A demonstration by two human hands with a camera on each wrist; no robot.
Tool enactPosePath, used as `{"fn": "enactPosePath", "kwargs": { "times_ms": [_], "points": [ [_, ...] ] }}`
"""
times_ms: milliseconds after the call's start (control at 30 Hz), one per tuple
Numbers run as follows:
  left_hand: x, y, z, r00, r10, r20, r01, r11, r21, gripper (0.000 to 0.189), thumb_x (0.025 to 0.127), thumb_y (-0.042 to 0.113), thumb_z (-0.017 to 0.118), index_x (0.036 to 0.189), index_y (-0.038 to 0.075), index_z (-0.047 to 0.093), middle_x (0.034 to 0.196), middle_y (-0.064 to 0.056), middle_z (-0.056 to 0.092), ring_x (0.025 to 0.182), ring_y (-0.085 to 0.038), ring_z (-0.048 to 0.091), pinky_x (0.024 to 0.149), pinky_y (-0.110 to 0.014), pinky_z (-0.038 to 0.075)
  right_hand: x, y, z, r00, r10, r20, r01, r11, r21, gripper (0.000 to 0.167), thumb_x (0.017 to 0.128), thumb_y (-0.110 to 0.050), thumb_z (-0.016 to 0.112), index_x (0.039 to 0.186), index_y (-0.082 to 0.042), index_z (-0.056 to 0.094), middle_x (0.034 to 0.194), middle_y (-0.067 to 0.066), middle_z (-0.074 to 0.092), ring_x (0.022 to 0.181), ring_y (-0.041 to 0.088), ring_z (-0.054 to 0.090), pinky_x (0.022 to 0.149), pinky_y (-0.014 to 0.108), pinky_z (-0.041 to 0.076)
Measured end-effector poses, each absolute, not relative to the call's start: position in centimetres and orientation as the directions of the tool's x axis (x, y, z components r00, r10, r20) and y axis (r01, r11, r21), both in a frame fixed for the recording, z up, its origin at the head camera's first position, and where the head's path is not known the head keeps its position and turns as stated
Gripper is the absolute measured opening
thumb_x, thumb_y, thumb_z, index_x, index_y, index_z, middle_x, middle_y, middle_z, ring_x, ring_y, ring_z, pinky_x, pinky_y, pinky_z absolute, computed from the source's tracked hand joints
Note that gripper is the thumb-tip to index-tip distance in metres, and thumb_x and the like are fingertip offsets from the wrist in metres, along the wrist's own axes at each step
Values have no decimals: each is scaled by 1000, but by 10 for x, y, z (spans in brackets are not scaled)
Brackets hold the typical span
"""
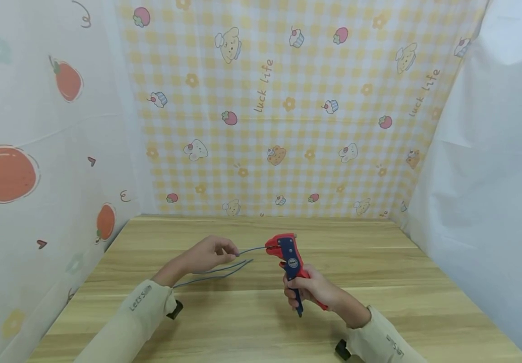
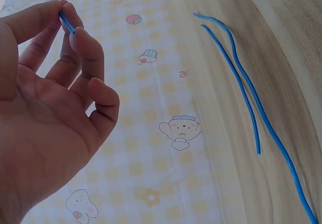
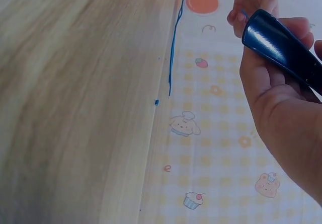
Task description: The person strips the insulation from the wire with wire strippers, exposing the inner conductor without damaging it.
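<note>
My left hand point(image 1: 211, 254) pinches a thin blue wire point(image 1: 252, 249) between thumb and fingertips, its short end poking out past them in the left wrist view. The wire's other end reaches into the mouth of a red and dark-blue wire stripper point(image 1: 291, 256). My right hand point(image 1: 316, 291) grips that tool by its handles, head up and nose toward the left hand. In the right wrist view a dark handle point(image 3: 282, 45) hides part of the fingers. Below the left hand lie a longer blue wire point(image 2: 286, 153) and a shorter blue wire point(image 2: 235, 72).
A wooden tabletop point(image 1: 224, 322) carries everything. A tiny blue piece point(image 3: 156, 102) lies on it in the right wrist view. Behind stands a yellow checked cloth point(image 1: 265, 131), with a fruit-print cloth point(image 1: 61, 166) at left and white cloth point(image 1: 492, 176) at right.
</note>
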State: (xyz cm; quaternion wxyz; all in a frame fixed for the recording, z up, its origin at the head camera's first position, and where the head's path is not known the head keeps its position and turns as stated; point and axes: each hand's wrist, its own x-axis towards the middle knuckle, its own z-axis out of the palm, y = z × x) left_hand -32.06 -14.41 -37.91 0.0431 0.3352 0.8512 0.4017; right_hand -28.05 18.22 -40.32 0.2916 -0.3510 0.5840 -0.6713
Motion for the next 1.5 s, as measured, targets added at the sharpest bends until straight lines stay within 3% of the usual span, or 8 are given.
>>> {"fn": "enactPosePath", "kwargs": {
  "times_ms": [633,900,1100,1300,1500],
  "points": [
    [-318,-140,-378,-742,639,205,553,409,726,12,99,16,61,104,11,71,99,-1,69,90,-16,62,80,-33,51,-275,182,-403,-604,-786,136,-29,-149,-988,6,96,-1,45,94,-6,49,73,-3,51,62,11,49,61,25,49],
    [-319,-142,-380,-740,638,214,561,411,719,14,99,17,61,107,10,71,100,1,69,90,-14,62,78,-31,51,-278,181,-405,-672,-731,116,-40,-120,-992,10,98,-4,44,89,-10,46,62,-7,41,49,5,40,46,21,40],
    [-319,-142,-382,-758,622,197,539,427,726,14,99,18,61,106,10,70,101,-5,70,89,-15,62,78,-31,51,-279,184,-404,-602,-793,93,26,-135,-990,1,97,-5,44,97,-6,45,70,-3,47,57,9,43,55,24,46],
    [-318,-144,-382,-773,601,204,532,438,724,13,99,19,62,105,11,71,100,-4,69,87,-17,61,77,-33,51,-281,184,-405,-545,-831,110,83,-185,-979,19,96,-5,43,115,-4,40,82,0,55,69,12,55,70,31,55],
    [-316,-147,-382,-771,601,210,534,431,727,14,99,18,61,105,10,71,100,-1,69,88,-17,62,78,-32,51,-282,184,-405,-511,-847,143,82,-214,-973,23,96,-1,39,118,2,43,95,5,59,82,15,60,84,39,55]
  ]
}}
